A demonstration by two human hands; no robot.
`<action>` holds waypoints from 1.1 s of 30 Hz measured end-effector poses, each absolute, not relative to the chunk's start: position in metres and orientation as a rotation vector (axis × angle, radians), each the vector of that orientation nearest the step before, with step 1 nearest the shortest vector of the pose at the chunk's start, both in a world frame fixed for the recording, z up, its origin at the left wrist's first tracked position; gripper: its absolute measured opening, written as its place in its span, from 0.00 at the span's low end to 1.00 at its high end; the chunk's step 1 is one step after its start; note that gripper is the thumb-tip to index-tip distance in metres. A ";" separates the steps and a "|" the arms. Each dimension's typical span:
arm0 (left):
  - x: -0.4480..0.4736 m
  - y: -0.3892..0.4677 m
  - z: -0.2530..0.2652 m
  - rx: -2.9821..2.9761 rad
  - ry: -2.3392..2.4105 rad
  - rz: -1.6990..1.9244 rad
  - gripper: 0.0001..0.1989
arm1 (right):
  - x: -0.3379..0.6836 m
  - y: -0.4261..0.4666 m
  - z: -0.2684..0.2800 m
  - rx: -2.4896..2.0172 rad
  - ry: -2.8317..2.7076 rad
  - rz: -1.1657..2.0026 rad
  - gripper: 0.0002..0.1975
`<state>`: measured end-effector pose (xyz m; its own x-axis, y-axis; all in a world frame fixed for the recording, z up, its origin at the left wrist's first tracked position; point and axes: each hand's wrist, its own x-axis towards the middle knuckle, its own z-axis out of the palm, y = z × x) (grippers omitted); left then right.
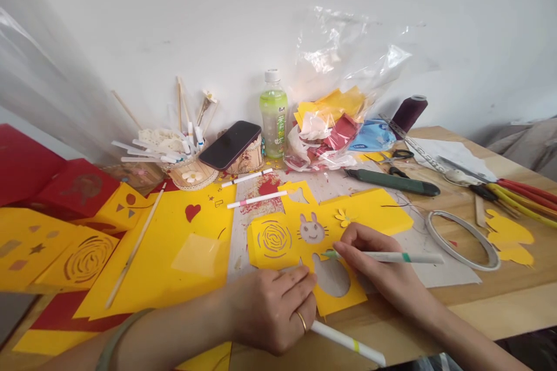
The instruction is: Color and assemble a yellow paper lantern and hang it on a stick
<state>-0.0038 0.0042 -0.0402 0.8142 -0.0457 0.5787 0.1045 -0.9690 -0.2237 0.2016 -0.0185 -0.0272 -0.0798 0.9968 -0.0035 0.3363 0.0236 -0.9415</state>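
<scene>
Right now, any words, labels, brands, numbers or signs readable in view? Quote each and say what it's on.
Nothing I can quote with confidence.
Bottle: characters run down its green label, with smaller dark ones above; too small and blurred to read surely.
Blue packet: small white marks, maybe lettering; unreadable.
Green pen: no legible text.
Phone: screen dark, no text visible.

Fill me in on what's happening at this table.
A person is working on a yellow paper cut-out with a rabbit face. The right hand pinches a green-banded white marker, its tip near the oval opening. The left hand lies over the near left part of the cut-out; a yellow-banded white marker sticks out beneath it, its grip hidden.
</scene>
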 end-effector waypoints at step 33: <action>-0.005 0.006 -0.040 -2.737 -0.022 -0.821 0.12 | 0.199 -0.020 -0.034 -1.452 -1.712 1.024 0.11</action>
<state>-0.0052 0.0058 -0.0400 0.8381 -0.0658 0.5415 0.0950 -0.9599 -0.2638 0.1990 -0.0201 -0.0339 -0.1646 0.9864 -0.0016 0.4684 0.0767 -0.8802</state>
